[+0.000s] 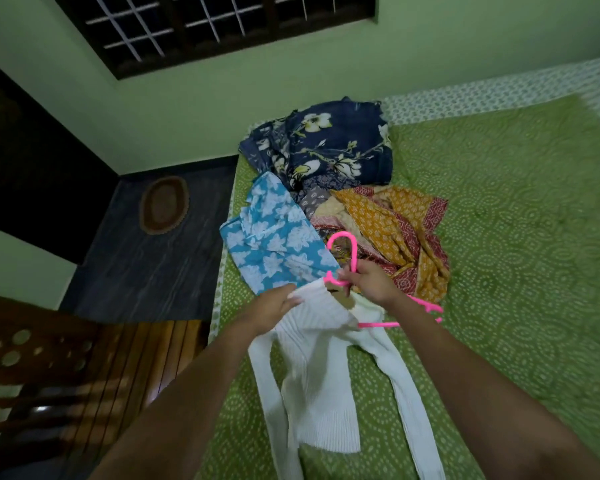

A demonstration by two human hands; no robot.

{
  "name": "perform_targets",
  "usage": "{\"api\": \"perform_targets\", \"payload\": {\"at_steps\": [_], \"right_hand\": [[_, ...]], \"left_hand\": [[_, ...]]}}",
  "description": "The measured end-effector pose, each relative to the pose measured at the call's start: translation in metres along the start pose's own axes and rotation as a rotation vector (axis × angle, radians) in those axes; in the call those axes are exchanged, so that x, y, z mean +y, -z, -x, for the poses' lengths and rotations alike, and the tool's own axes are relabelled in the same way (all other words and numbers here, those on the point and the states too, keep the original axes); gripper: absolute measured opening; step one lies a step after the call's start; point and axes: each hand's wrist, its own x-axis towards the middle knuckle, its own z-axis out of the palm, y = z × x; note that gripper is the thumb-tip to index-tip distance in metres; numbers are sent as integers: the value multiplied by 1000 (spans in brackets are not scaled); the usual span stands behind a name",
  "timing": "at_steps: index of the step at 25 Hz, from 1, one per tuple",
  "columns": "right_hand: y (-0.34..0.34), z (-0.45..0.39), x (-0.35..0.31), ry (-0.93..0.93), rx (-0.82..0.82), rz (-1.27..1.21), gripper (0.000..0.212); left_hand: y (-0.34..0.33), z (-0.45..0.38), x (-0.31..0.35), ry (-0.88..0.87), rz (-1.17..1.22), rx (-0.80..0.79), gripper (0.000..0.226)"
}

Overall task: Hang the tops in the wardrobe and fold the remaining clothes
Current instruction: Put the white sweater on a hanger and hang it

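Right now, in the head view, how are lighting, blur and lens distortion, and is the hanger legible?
Head view: dim, greenish indoor light, dark window; wide-angle bending at the wall and bed edges; slight motion blur on the left hand and white top; the pink hanger, gripped by the right hand, stays clearly legible.

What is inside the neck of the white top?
The pink hanger pokes out of the white top; its hook sticks up and one arm shows. The right hand holds it. The other arm is hidden inside.
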Motion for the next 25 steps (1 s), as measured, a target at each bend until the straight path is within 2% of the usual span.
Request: {"api": "perform_targets", "payload": {"at_steps": [1, 2, 5, 6, 9, 11, 13, 14, 15, 17, 19, 21, 23, 25], "right_hand": [[-1, 8, -7, 12, 50, 20, 16], [-4, 15, -11, 33, 151, 72, 18], [-12, 47, -13, 75, 565, 409, 70], [-16, 58, -13, 118, 579, 507, 77], [-31, 73, -17, 142, 284, 738, 88], [-36, 73, -35, 241, 332, 718, 72], [-42, 79, -59, 444, 511, 631, 50], [-44, 85, -69, 499, 508, 555, 42], [-45, 92, -75, 494, 434, 492, 39], [-43, 105, -78, 297, 212, 592, 47], [-30, 122, -62, 23, 68, 930, 60], [-7, 139, -43, -124, 137, 1106, 57], [19, 159, -40, -143, 284, 1071, 45], [35, 187, -60, -131, 361, 1150, 37]], "left_hand": [[-4, 4, 10, -12, 29, 10, 31], [-6, 7, 19, -22, 21, 55, 33], [-1, 13, 43, 7, -33, 208, 32], [5, 15, 49, 18, -20, 249, 33], [28, 26, 69, -52, 22, 330, 35], [47, 35, 82, -116, -36, 399, 39], [71, 44, 93, -130, -155, 479, 44], [83, 48, 97, -148, -186, 504, 45], [93, 53, 101, -190, -184, 519, 45], [112, 66, 108, -284, -112, 561, 43], [128, 81, 108, -313, -23, 635, 38], [138, 91, 96, -318, -23, 678, 31], [139, 99, 68, -362, -80, 660, 25], [132, 101, 38, -406, -98, 604, 20]]}}
